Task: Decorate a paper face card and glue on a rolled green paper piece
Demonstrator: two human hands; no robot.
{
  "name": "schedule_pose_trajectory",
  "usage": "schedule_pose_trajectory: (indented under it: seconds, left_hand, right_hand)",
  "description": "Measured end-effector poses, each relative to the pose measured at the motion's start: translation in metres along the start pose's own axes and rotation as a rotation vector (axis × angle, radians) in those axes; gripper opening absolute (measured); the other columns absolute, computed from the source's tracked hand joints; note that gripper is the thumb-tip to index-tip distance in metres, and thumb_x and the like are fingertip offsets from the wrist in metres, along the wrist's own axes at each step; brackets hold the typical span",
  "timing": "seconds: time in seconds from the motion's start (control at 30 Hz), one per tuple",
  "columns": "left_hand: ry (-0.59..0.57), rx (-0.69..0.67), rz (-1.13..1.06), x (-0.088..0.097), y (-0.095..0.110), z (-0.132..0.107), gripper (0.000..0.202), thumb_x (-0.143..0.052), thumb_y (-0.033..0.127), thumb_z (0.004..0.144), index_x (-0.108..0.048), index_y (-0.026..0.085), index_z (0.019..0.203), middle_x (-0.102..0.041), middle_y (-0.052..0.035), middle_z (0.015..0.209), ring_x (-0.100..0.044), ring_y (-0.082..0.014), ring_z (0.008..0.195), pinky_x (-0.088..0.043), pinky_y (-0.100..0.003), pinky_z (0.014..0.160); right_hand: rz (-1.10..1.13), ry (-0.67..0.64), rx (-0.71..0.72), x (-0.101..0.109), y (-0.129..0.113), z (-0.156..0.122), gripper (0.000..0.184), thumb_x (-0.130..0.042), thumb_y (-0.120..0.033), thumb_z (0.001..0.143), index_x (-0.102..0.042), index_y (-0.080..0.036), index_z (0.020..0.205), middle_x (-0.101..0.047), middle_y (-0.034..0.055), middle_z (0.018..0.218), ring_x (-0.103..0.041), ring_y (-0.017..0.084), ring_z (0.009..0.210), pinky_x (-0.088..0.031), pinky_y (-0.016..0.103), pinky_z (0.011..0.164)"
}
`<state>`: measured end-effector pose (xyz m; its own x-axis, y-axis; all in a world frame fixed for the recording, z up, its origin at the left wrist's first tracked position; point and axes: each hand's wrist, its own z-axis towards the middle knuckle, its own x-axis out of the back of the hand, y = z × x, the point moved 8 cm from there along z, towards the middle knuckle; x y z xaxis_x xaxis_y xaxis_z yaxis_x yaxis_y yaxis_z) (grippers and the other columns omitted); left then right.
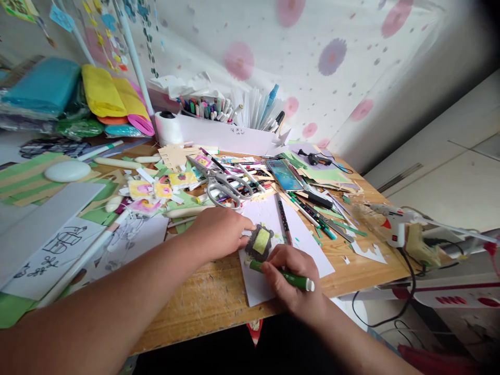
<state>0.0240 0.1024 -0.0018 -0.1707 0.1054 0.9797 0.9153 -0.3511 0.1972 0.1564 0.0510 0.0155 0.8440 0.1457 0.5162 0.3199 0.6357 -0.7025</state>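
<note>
Head view, centre of the frame. The right hand (292, 278) is closed around a green marker (282, 275) in a writing grip. The marker's tip meets the lower edge of a small cutout (261, 241) and its white end points to the lower right, a low slant that appears to suit working along the piece's border. The left hand (221, 229) lies knuckles up with fingers bent and their tips at the cutout's left edge, apparently to stop it sliding under the marker. Whether they pinch it or only press it down cannot be told. The cutout, dark-bordered with a yellow-green middle, rests on a white sheet (269, 213) that keeps ink off the wooden desk (211, 302).

A dark pen (284, 221) lies on the same sheet just above the cutout. Scissors (224, 185) lie above the left hand among loose markers and coloured paper scraps. A white box of markers (219, 133) stands at the desk's far edge, upper centre. A glue gun (392, 229) sits near the right edge, its cord hanging over the side. At lower left lies a sheet with line drawings (58, 250), and folded coloured material (101, 94) is stacked at upper left.
</note>
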Motion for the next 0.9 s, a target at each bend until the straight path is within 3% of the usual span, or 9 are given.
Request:
schedule_pose_trajectory:
  seconds: [0.33, 0.47, 0.9]
  left_hand:
    - [-0.001, 0.005, -0.003, -0.0006, -0.0009, -0.0012, 0.031, -0.063, 0.043, 0.080, -0.070, 0.042, 0.110, -0.077, -0.0027, 0.094, -0.070, -0.0302, 0.085, -0.045, -0.034, 0.064]
    - [-0.006, -0.006, -0.007, 0.0001, 0.0001, -0.0008, 0.030, -0.062, 0.042, 0.081, -0.070, 0.042, 0.109, -0.077, -0.0025, 0.096, -0.070, -0.0304, 0.085, -0.045, -0.034, 0.064]
    - [-0.005, -0.007, -0.003, -0.0013, -0.0004, -0.0009, 0.030, -0.061, 0.042, 0.081, -0.070, 0.041, 0.110, -0.077, -0.0030, 0.092, -0.069, -0.0292, 0.082, -0.045, -0.034, 0.064]
  right_hand:
    - [-0.001, 0.048, 0.006, 0.0051, -0.0031, -0.0007, 0.022, -0.056, -0.014, 0.085, -0.045, -0.021, 0.067, -0.055, -0.0021, 0.058, -0.049, 0.011, 0.051, -0.036, 0.023, 0.050]
    - [0.005, -0.016, 0.016, 0.0002, -0.0027, -0.0004, 0.022, -0.056, -0.015, 0.084, -0.045, -0.021, 0.066, -0.054, -0.0019, 0.058, -0.048, 0.011, 0.050, -0.035, 0.023, 0.049]
    - [0.002, 0.022, -0.017, 0.0047, 0.0013, -0.0015, 0.023, -0.055, -0.016, 0.084, -0.045, -0.021, 0.065, -0.052, -0.0023, 0.057, -0.047, 0.011, 0.050, -0.036, 0.023, 0.049]
